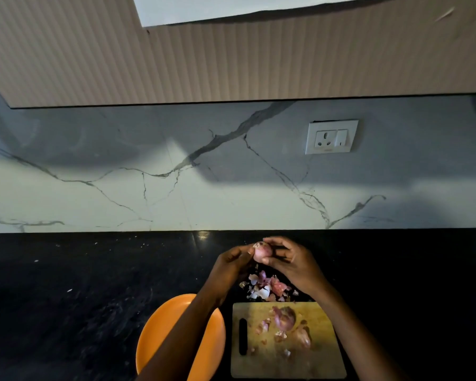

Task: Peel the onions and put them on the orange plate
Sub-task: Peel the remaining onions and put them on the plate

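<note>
Both hands hold one onion [262, 252] above the black counter [66, 298]: left hand [231, 266] and right hand [290, 264] curl their fingers round it. Peels [267, 288] lie below. Another onion [285, 317] sits on the cutting board [322, 361], beside the orange plate [154, 334].

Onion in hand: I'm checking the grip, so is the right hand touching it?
Touching. The head view shows the right hand with its fingers curled round the onion, no gap between them.

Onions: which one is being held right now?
The small pinkish onion, held above the counter between the left hand and right hand. The other onion lies untouched on the cutting board.
</note>
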The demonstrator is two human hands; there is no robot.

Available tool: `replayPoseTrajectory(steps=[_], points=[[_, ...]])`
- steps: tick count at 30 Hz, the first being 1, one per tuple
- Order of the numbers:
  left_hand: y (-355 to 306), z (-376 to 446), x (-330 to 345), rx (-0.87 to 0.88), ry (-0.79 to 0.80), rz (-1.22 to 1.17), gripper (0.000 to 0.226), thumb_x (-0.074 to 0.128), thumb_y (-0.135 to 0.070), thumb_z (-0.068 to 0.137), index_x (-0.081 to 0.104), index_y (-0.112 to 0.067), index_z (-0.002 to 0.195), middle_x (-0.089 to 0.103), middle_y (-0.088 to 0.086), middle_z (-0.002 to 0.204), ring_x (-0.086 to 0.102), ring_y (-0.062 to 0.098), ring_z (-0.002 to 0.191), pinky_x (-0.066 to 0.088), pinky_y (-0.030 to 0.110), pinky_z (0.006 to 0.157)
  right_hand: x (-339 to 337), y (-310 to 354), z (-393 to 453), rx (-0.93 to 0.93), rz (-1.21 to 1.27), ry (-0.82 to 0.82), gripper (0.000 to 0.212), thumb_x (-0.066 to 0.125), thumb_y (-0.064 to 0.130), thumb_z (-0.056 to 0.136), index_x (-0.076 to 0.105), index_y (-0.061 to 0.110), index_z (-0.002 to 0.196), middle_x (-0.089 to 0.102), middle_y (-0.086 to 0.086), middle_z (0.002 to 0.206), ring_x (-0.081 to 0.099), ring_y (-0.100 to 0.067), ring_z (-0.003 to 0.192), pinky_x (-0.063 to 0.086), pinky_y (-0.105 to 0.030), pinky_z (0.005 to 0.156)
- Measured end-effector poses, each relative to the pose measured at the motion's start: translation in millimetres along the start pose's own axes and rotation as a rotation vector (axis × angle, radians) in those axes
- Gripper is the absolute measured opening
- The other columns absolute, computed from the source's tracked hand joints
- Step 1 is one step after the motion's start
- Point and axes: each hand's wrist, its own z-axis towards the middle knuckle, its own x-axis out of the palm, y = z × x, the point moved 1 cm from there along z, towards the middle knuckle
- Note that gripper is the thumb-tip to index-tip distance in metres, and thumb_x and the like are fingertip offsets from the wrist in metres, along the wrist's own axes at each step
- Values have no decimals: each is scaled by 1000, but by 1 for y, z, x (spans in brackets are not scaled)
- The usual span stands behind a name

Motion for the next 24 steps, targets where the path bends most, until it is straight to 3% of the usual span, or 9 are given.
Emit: replayPoseTrajectory(steps=[4, 10, 13, 18, 24], points=[[-6, 6, -6, 190, -87, 193, 22, 67, -8, 92, 72, -16, 112, 77, -1, 101, 73, 11, 95, 56, 20, 79, 2, 5, -2, -24, 27, -22, 44, 83, 6, 80, 67, 23, 118, 72, 5, 120, 71, -10, 106, 58, -35, 94], [1, 8, -11, 383, -171, 432, 15, 74, -13, 89, 77, -26, 96, 77, -4, 93, 73, 7, 87, 54, 17, 75, 3, 9, -1, -96, -59, -16, 45, 82, 2, 80, 69, 16, 120, 63, 2, 125, 68, -6, 109, 57, -25, 93], [5, 11, -17, 479, -204, 620, 10, 76, -17, 88, 78, -22, 97, 75, -5, 91, 69, 1, 83, 51, 14, 71, 4, 9, -1, -107, -85, -4, 45, 81, 1, 80, 70, 15, 121, 63, 4, 123, 67, -4, 110, 55, -24, 94], [9, 9, -16, 514, -237, 642, 10, 73, -14, 90, 76, -20, 97, 73, -7, 91, 69, 4, 84, 54, 21, 72, 7, 8, 0, -92, -79, 7, 45, 80, 4, 82, 70, 21, 123, 66, 11, 123, 66, -3, 112, 55, -26, 96], [14, 6, -9, 501, -329, 595, 14, 67, -8, 93, 73, -19, 100, 72, -7, 95, 68, 1, 88, 52, 14, 75, 14, 8, -2, -66, -14, 10, 47, 80, 8, 83, 67, 33, 121, 67, 12, 126, 68, -4, 110, 56, -29, 95]])
